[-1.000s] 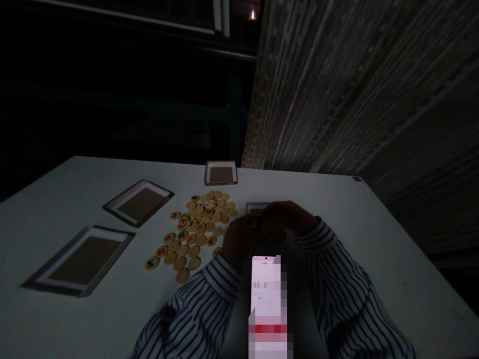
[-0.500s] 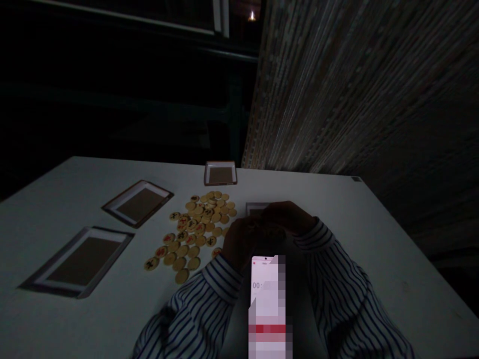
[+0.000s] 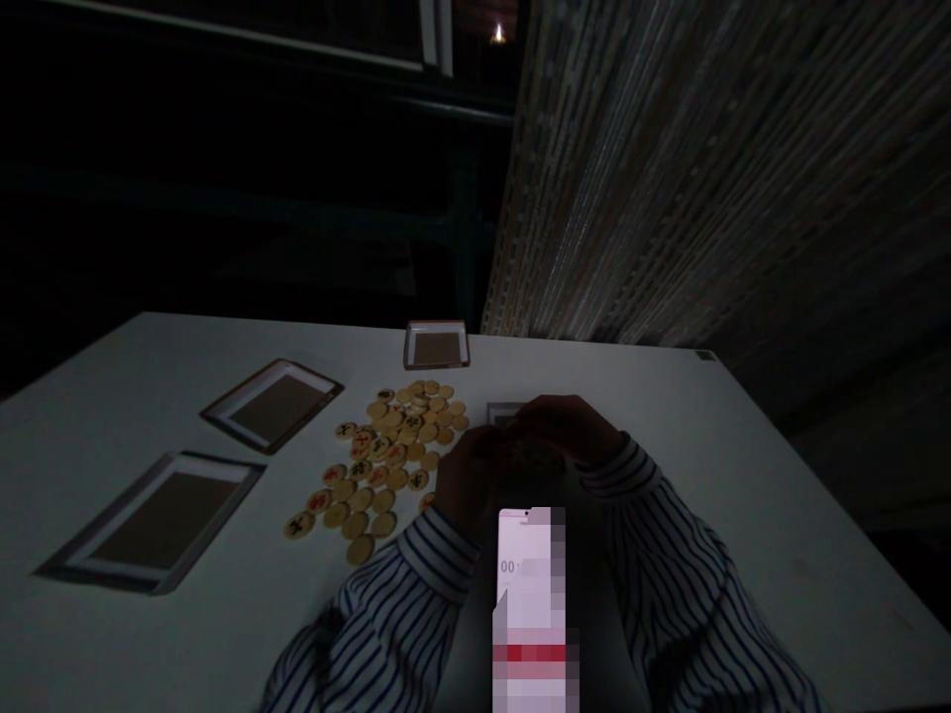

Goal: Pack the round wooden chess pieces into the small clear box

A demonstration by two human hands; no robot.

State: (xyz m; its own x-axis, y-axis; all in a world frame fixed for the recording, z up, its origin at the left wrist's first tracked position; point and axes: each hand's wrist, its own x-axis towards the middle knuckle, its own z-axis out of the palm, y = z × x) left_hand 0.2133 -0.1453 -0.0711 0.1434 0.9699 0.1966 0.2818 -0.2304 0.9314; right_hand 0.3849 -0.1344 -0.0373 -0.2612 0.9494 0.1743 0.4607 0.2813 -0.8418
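My left hand (image 3: pixel 468 475) and my right hand (image 3: pixel 569 428) meet over the white table (image 3: pixel 743 465), just right of a heap of round yellow game pieces (image 3: pixel 393 446) marked in red and black. Both hands are in deep shadow with fingers curled toward each other. What they hold, if anything, is too dark to make out. A small tray (image 3: pixel 503 412) peeks out behind them. Striped sleeves cover both forearms.
Three shallow brown-bottomed trays lie on the table: one at the far middle (image 3: pixel 437 346), one to the left (image 3: pixel 271 404), one near left (image 3: pixel 159 518). A lit phone screen (image 3: pixel 530 594) showing a timer stands in front of my arms. A ribbed wall (image 3: pixel 705 178) rises at the right.
Almost nothing has moved. The hands stay together in the same place; the view has drifted very slightly.
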